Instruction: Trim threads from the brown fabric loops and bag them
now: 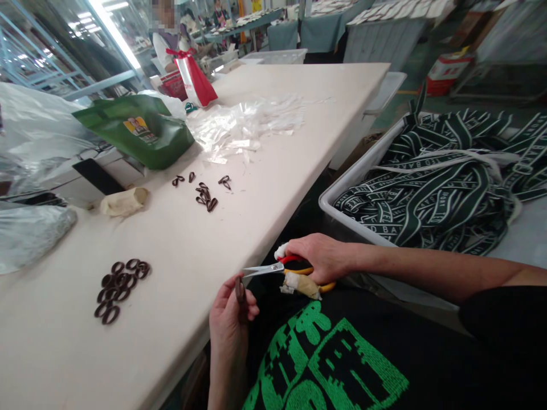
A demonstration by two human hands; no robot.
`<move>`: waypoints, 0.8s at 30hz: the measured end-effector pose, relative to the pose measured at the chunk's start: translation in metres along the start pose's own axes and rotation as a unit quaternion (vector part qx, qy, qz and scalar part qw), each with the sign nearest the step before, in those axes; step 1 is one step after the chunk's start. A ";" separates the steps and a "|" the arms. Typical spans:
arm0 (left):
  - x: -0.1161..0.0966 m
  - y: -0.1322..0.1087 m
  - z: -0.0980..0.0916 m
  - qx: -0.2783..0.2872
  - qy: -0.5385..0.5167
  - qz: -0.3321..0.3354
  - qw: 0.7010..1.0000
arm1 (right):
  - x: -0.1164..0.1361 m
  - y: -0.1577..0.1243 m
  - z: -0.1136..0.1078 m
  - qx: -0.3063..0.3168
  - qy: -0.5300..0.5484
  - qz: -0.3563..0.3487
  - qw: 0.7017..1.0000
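Observation:
Near the table's front edge, my left hand point(231, 313) pinches a small dark brown loop point(240, 290) between thumb and fingers. My right hand point(318, 256) is wrapped round a pair of scissors point(267, 269) with red and yellow handles, partly bound in pale wrapping. The blades are slightly apart, and their tips reach the top of the loop; whether they touch it I cannot tell. On the table to the left lies a pile of round brown loops point(111, 304). Farther back, several flattened brown loops point(207, 197) lie in a loose cluster.
On the white table point(171, 245) stand a green bag point(141, 134), a red and white bag point(194, 80) and clear plastic strips point(248, 128). A pale wrapped roll point(125, 201) lies at left. To the right, a white bin point(356, 219) holds dark green printed straps point(431, 193). A person point(166, 42) is behind.

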State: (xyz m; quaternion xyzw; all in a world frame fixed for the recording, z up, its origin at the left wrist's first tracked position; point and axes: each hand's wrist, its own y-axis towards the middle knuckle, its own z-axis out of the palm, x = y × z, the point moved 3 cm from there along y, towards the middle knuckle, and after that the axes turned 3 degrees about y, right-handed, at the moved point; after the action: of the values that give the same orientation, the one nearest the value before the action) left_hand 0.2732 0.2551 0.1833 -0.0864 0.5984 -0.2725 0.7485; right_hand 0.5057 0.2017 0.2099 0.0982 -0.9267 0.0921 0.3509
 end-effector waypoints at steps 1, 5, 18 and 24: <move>0.000 0.000 0.000 0.002 0.007 -0.001 1.000 | 0.001 0.001 -0.001 0.000 -0.002 -0.002 1.000; 0.002 0.000 0.000 0.014 0.032 -0.001 0.999 | 0.002 0.003 -0.003 0.003 -0.011 -0.013 1.000; 0.005 -0.003 0.004 0.022 0.103 -0.004 0.994 | 0.002 0.007 -0.009 0.003 -0.059 -0.069 0.996; 0.009 -0.002 0.004 0.022 0.112 -0.014 0.993 | 0.000 0.007 -0.007 0.004 -0.066 -0.069 0.995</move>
State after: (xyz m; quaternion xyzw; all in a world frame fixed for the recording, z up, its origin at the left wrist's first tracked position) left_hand 0.2776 0.2485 0.1777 -0.0475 0.6714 -0.3038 0.6742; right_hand 0.5082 0.2096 0.2147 0.1692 -0.9384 0.0648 0.2943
